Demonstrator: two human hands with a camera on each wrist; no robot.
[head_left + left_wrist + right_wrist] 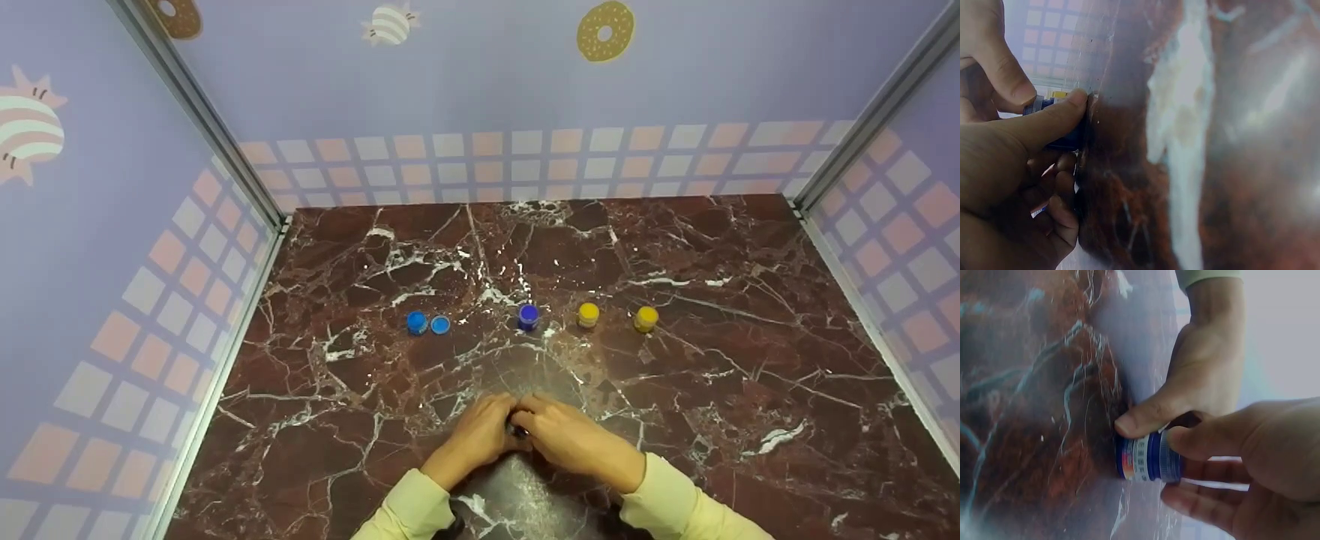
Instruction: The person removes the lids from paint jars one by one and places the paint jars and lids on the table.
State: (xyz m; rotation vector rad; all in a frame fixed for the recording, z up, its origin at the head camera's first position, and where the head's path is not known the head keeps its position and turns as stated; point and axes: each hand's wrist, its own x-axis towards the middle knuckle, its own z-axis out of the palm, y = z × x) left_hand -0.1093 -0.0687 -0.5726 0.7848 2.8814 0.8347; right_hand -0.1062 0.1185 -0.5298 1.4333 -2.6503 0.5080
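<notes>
A small dark blue paint jar (1143,458) with a printed label stands on the marble-patterned table, held between both hands. My left hand (478,433) grips its body low down, thumb along the label. The right hand (571,439) pinches the ribbed lid (1170,461) on top with thumb and fingers. In the head view the fingers hide most of this jar. The left wrist view shows the left thumb (1053,121) across the jar and the other hand's thumb at its lid.
Farther back stand a blue jar (416,323) with a round blue lid (440,325) beside it, a violet-blue jar (529,316), a yellow jar (589,314) and a darker yellow jar (646,319). Patterned panels (525,90) enclose the table's back and sides.
</notes>
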